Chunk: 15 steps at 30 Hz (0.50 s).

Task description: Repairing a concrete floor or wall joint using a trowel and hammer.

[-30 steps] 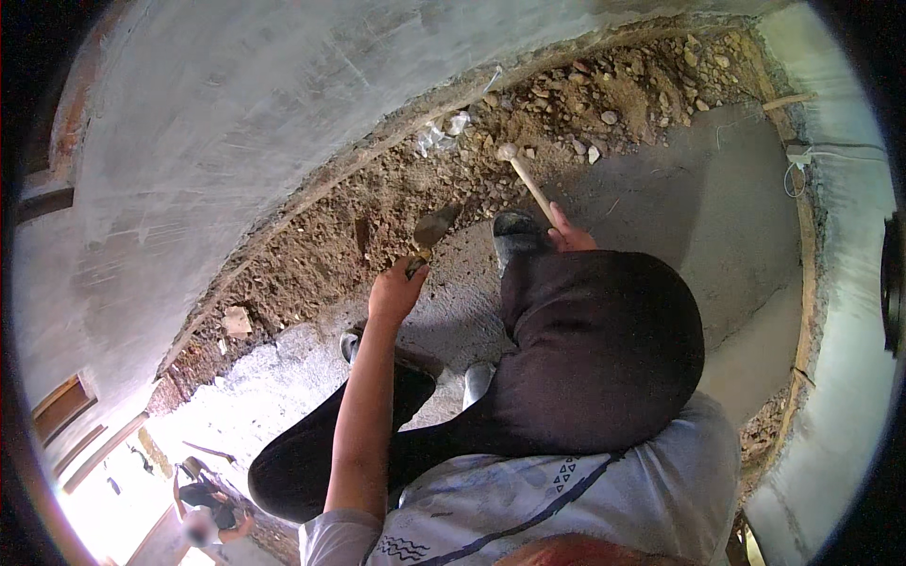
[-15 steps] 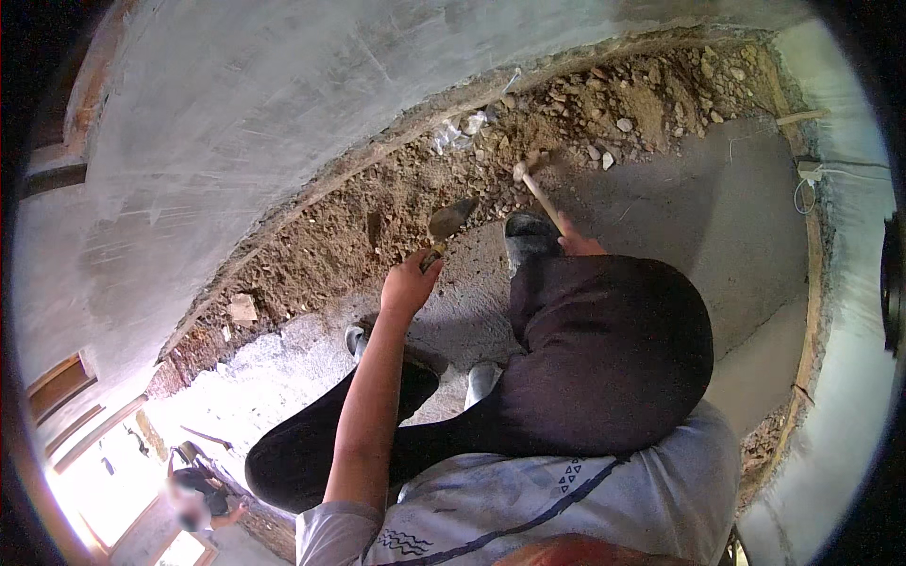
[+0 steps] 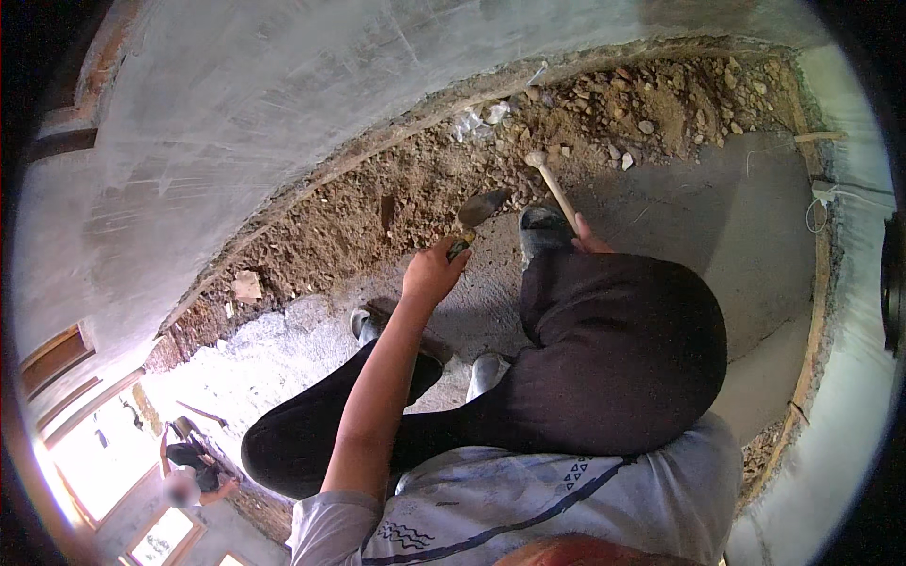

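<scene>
My left hand is closed round the handle of a trowel, its dark blade over the edge between loose soil and the grey floor. Mostly hidden behind my raised knee, my right hand grips a wooden-handled hammer. The hammer's pale knobbed end rests over or just above the stony soil; its exact head shape is hard to make out. Between the two tools and my shoe lies the border of the smooth grey concrete. The strip of soil and stones runs along the wall.
A curved grey plastered wall rises beyond the soil. Crumpled clear plastic lies at its foot. A flat broken piece sits in the soil to the left. White cable hangs at the right wall. Another person is far off at lower left.
The view has shifted slightly, so most things sit further right. Both tools stay in my hands; the hammer's end, blurred before, is now sharper.
</scene>
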Each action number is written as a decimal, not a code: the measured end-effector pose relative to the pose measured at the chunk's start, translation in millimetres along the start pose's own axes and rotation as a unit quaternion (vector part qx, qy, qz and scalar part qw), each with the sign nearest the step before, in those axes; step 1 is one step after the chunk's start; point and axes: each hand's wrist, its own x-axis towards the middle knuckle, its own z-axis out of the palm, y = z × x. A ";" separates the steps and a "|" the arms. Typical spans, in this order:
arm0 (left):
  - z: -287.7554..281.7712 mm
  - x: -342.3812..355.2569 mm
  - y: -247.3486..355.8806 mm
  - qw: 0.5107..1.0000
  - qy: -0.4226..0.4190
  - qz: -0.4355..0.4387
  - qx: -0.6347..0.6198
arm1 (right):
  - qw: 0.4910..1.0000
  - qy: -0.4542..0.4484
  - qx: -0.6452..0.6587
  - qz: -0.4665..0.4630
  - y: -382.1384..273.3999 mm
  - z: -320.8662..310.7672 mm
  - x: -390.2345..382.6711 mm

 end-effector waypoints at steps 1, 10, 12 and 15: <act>2.1 2.5 2.1 1.000 0.000 0.004 -0.001 | 0.977 -0.026 -0.165 -0.136 10.3 -9.6 2.2; 1.9 6.0 5.3 1.000 0.008 0.014 -0.002 | 0.959 -0.020 -0.260 -0.113 -21.2 -8.8 0.9; 7.1 12.3 21.9 0.999 -0.007 0.032 -0.006 | 0.899 0.048 -0.318 -0.297 59.7 -49.6 24.2; 7.5 1.9 -15.0 1.000 -0.004 -0.011 0.022 | 0.882 -0.004 -0.351 -0.315 24.4 -3.2 9.1</act>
